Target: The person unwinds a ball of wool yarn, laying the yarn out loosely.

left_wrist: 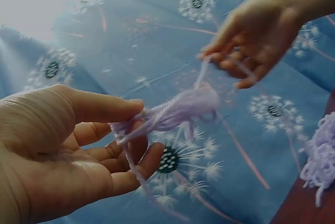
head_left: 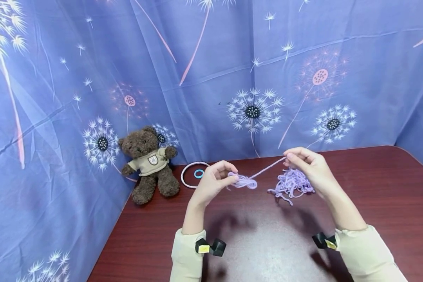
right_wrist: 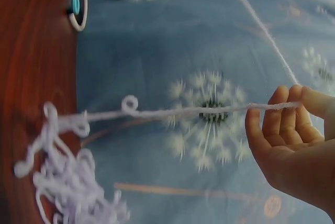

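Above the table, my left hand [head_left: 216, 181] pinches a small looped bundle of lilac yarn [head_left: 244, 181] between thumb and fingers. In the left wrist view the bundle [left_wrist: 180, 108] sticks out past the fingertips, and a loose tail hangs below. My right hand [head_left: 311, 168] pinches the same yarn further along, and the strand [head_left: 268, 167] between the hands is stretched straight. From the right fingers, more yarn [right_wrist: 178, 111] runs down to a tangled lilac pile [head_left: 291, 183] on the table beneath that hand.
A brown teddy bear [head_left: 148, 164] in a beige shirt sits at the table's back left. Beside it lie a white ring [head_left: 184, 181] and a smaller blue ring [head_left: 199, 171]. A blue dandelion-print curtain [head_left: 211, 102] hangs behind the dark red table [head_left: 380, 196].
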Available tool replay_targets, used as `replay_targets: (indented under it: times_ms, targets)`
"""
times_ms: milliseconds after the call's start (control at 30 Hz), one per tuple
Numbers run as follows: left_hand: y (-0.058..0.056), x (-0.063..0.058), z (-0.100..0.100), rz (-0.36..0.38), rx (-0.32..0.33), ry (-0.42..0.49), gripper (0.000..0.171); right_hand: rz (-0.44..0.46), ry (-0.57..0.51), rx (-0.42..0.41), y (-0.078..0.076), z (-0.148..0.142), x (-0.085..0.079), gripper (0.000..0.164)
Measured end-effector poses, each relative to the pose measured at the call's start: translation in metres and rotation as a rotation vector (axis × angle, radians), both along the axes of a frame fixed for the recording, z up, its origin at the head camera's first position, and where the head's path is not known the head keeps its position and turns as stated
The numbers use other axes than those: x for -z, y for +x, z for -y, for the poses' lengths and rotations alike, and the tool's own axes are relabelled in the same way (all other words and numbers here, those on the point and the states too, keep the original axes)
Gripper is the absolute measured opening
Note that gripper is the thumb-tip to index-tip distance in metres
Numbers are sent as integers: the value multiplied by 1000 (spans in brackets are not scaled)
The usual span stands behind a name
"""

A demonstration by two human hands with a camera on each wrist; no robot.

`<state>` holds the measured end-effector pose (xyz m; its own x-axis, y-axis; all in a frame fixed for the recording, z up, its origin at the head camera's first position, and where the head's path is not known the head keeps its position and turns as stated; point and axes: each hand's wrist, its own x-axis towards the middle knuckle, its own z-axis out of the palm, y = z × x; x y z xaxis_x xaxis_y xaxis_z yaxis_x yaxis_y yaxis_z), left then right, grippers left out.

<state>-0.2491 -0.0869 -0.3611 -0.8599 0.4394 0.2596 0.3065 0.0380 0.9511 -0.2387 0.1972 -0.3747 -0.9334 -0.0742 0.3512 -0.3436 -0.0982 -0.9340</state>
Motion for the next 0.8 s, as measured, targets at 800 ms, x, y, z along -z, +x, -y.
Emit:
replay_targets:
  times_ms: [800]
  targets:
    - [0, -10, 25, 13, -85, 97, 26, -28, -345, 36, -20, -69, 15, 17]
